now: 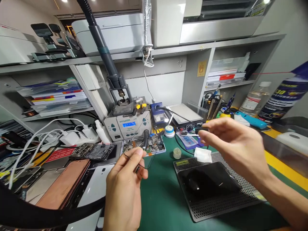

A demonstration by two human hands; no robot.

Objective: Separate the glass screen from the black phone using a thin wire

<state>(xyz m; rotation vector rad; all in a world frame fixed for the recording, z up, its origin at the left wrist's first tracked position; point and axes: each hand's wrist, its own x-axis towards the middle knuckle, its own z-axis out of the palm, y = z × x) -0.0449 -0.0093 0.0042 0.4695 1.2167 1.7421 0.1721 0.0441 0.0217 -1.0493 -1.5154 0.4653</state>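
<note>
My left hand (127,176) is raised at the lower centre, with thumb and fingers closed on a thin dark wire-like frame (150,164). Part of that frame is hidden behind the fingers. To the right, my right hand (237,144) hovers above a perforated mat (211,207), its thumb and fingertips brought together around a small dark piece. What this piece is, I cannot make out; a black cable (179,116) passes close to it. Below, a glossy black phone-like screen (209,181) lies on the mat. A folded white wipe (202,155) rests at the mat's far edge.
A grey station (128,126) with a blue display stands at the back. In front of it, a tray (164,150) holds small electronic parts. Phone parts (64,183) are stacked on the left beside white cables (31,128). A spray can (284,93) and bottle (256,98) stand right.
</note>
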